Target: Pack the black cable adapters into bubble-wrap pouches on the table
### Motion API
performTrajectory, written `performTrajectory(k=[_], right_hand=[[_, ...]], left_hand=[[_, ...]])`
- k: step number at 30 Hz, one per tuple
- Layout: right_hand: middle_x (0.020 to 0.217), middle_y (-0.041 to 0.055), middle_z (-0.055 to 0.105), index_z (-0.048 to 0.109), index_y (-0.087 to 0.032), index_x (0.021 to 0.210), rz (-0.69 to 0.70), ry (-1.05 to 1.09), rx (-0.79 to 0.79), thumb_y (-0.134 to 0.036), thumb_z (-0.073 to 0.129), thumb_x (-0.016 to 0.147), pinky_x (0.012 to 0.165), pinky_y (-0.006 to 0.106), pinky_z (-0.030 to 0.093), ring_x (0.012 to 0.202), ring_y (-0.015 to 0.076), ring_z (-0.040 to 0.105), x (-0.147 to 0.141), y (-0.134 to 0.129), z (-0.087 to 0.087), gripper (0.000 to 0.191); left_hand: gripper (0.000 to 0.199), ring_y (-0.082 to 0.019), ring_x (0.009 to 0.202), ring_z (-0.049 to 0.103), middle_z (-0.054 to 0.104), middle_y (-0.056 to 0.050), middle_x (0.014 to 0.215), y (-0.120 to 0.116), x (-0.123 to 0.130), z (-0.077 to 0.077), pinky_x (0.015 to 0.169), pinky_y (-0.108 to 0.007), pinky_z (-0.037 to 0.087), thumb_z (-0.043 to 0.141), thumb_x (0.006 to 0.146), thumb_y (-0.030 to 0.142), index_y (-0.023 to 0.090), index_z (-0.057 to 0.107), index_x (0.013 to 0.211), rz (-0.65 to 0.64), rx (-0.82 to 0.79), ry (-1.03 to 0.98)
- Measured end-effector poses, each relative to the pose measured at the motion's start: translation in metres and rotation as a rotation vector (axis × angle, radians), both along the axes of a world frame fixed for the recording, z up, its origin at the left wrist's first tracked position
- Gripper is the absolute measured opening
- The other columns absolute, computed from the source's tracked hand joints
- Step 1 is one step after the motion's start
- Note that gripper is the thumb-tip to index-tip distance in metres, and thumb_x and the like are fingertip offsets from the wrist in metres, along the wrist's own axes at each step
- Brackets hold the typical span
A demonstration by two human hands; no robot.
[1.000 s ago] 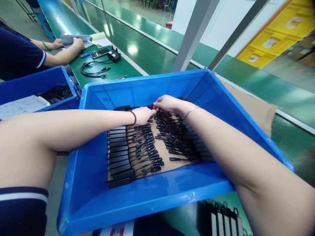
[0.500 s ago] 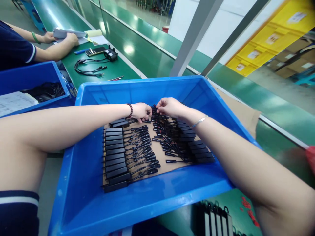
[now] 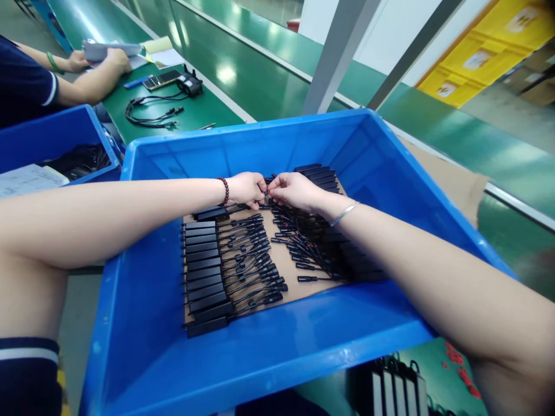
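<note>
My two hands meet over the far part of a large blue bin (image 3: pixel 260 364). My left hand (image 3: pixel 246 189) is closed, its fingertips pinching the dark end of a black cable. My right hand (image 3: pixel 295 192) is closed too, with a tiny red piece (image 3: pixel 269 192) at its fingertips, right against the left hand's fingers. Below them, black adapter boxes (image 3: pixel 203 264) with short cables lie in a row on brown cardboard (image 3: pixel 284 266). A second row of adapters (image 3: pixel 318 173) runs along the right, partly hidden by my right forearm; red bits show among its connectors (image 3: pixel 299 245).
Red pieces (image 3: pixel 463 370) and upright black-and-white items (image 3: pixel 399 387) lie on the green bench below the bin. At left, a co-worker's hands (image 3: pixel 115 60) hold papers near a phone (image 3: pixel 162 80) and cables (image 3: pixel 150 112). A grey post (image 3: pixel 333 63) rises behind the bin.
My right hand has moved slightly left and closed the gap to my left hand. The view has shifted a little, showing more of the right-hand adapter row's far end.
</note>
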State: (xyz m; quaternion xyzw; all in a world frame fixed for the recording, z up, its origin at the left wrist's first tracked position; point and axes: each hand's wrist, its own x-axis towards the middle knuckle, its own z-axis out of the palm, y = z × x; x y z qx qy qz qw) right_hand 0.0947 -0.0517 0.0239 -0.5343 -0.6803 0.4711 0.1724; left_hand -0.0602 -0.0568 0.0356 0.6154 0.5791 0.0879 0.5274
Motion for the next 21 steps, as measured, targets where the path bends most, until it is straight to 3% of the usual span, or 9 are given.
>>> performTrajectory(k=[6, 13, 21], right_hand=[[0.062, 0.0004, 0.062, 0.059, -0.015, 0.075, 0.043, -0.067, 0.066, -0.014, 0.057, 0.073, 0.045, 0.016, 0.037, 0.049, 0.0069, 0.051, 0.0013, 0.0017, -0.0084, 0.004], [0.063, 0.0011, 0.063, 0.059, -0.015, 0.071, 0.134, -0.265, 0.163, -0.013, 0.055, 0.074, 0.051, 0.017, 0.038, 0.055, 0.0084, 0.054, -0.0019, 0.0020, -0.0013, 0.005], [0.062, 0.0010, 0.062, 0.055, -0.017, 0.070, 0.099, -0.180, -0.010, -0.012, 0.058, 0.072, 0.047, 0.018, 0.039, 0.051, 0.0087, 0.051, -0.0010, 0.0018, -0.0077, 0.007]], left_hand=[[0.006, -0.009, 0.063, 0.063, 0.067, -0.006, 0.079, 0.0029, -0.0011, -0.0040, 0.069, -0.024, 0.053, 0.058, 0.079, 0.013, 0.013, 0.053, 0.075, 0.062, 0.007, -0.029], [0.007, -0.010, 0.069, 0.063, 0.068, -0.005, 0.077, 0.0018, -0.0006, -0.0012, 0.073, -0.023, 0.054, 0.058, 0.071, 0.006, 0.012, 0.057, 0.068, 0.049, -0.017, -0.074], [0.006, -0.008, 0.065, 0.062, 0.068, -0.004, 0.074, 0.0052, -0.0040, -0.0055, 0.070, -0.021, 0.054, 0.062, 0.070, 0.007, 0.012, 0.061, 0.073, 0.020, -0.015, -0.116]])
